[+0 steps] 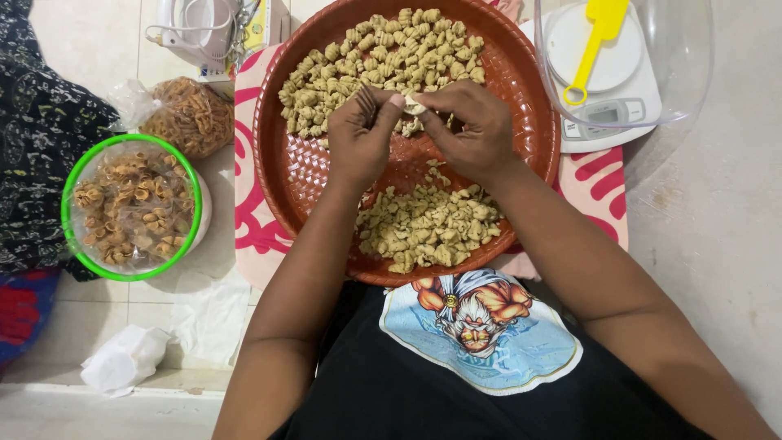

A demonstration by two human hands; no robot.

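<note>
There's a small pale bit of dough (414, 104) pinched between both hands, held just above the middle of a big round reddish-brown woven tray (285, 171). The left hand (362, 138) grips it with thumb and fingertips, and the right hand (472, 126) has its fingers curled on the other side, so both are grasping the same piece.

On the tray, one heap of shaped dough pieces (383, 65) fills the far edge and a second heap (428, 224) sits at the near edge.

Off the tray's far right edge is a white kitchen scale (607, 114) with a yellow scoop (599, 37) under a clear bowl. To the left, on the floor, sit a green-rimmed bowl of fried shells (130, 208) and a bag of them (189, 116).
</note>
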